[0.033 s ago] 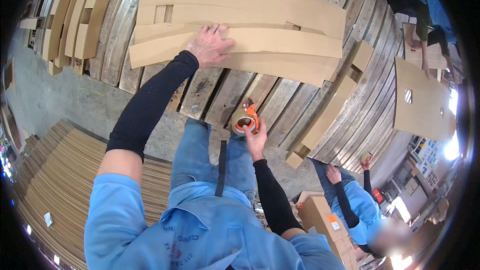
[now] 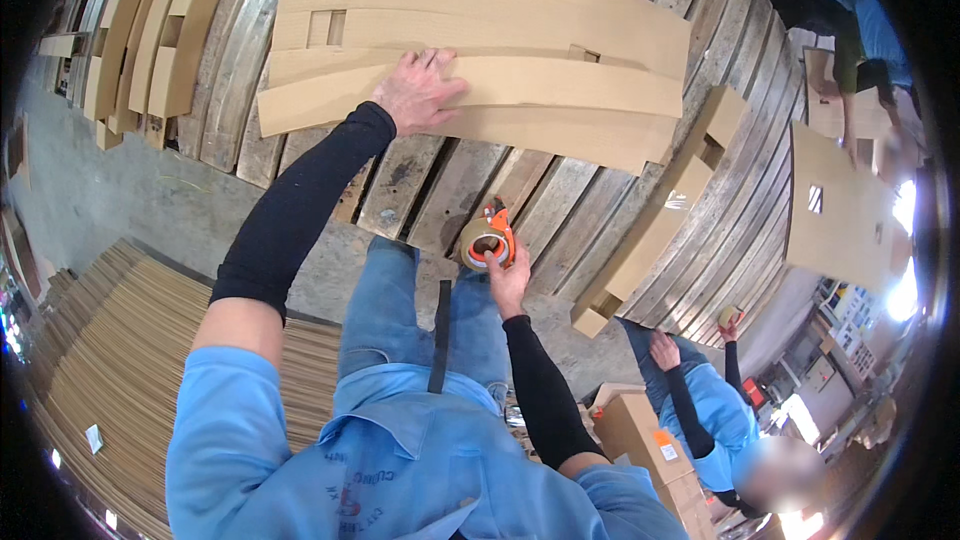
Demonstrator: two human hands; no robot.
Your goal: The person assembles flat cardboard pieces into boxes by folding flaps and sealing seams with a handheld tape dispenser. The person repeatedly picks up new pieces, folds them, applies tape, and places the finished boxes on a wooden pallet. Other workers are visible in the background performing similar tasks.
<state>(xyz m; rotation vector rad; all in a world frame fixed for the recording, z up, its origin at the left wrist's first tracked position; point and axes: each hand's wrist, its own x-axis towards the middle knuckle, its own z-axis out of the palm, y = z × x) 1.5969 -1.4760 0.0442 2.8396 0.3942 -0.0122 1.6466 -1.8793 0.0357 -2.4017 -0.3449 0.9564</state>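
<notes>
My left hand (image 2: 420,95) lies on a flat cardboard sheet (image 2: 480,5), pressing on the strip folded up along its near side, fingers spread and holding nothing. The sheet has small rectangular cut-outs and rests across wooden slats (image 2: 410,185). Closer to my body, my right hand (image 2: 510,280) is closed on an orange tape dispenser (image 2: 500,220) with a roll of brown packing tape (image 2: 477,232), held low in front of my knee, apart from the sheet.
Long folded cardboard pieces (image 2: 190,35) lie at the far left, another (image 2: 665,210) to the right. A tall stack of flat cardboard (image 2: 150,370) stands at lower left. A co-worker (image 2: 715,400) at right holds a tape roll; another person handles a cardboard sheet (image 2: 835,200) at far right.
My hands stay almost in place. A shiny patch now shows on the folded cardboard piece to the right, and the sheet at far right has shifted slightly.
</notes>
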